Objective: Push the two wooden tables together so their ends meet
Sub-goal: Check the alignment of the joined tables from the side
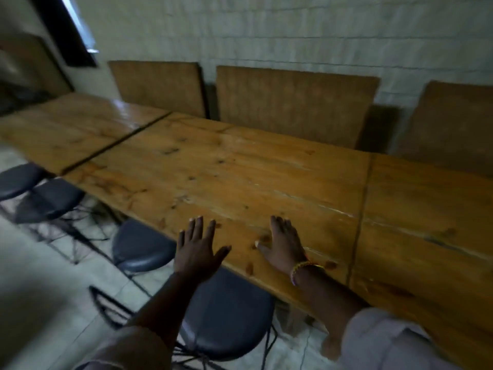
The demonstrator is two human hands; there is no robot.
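Head view, some motion blur at left.

Hands: right hand (pixel 284 244) lies flat, palm down, fingers spread, on the middle wooden table (pixel 226 177) near its front edge; pressing, not gripping. A beaded bracelet (pixel 304 268) sits at that wrist. Left hand (pixel 198 248) is spread wide and empty at the same front edge, partly over the rim; whether it touches the wood I cannot tell.

Position: the middle table stands in a row along the painted block wall (pixel 293 30). To its left is the far wooden table (pixel 66 134), with a dark gap line (pixel 117 145) between the two ends. To its right a third tabletop (pixel 426 222) sits with only a thin seam.

Orientation: the middle table's long axis runs left to right along the wall, parallel to the leaning wooden boards (pixel 293 105). The gap looks roughly even in width, so the ends appear near parallel.

Risks (judgement):
- Flat palms may slip on the glossy top, so the table stays put.
- Pushing from the front edge only could swing the table, closing one corner first.
- The round stools (pixel 144 247) tucked under the front edge may catch on the table legs.
- Fingers near the closing ends could be pinched.
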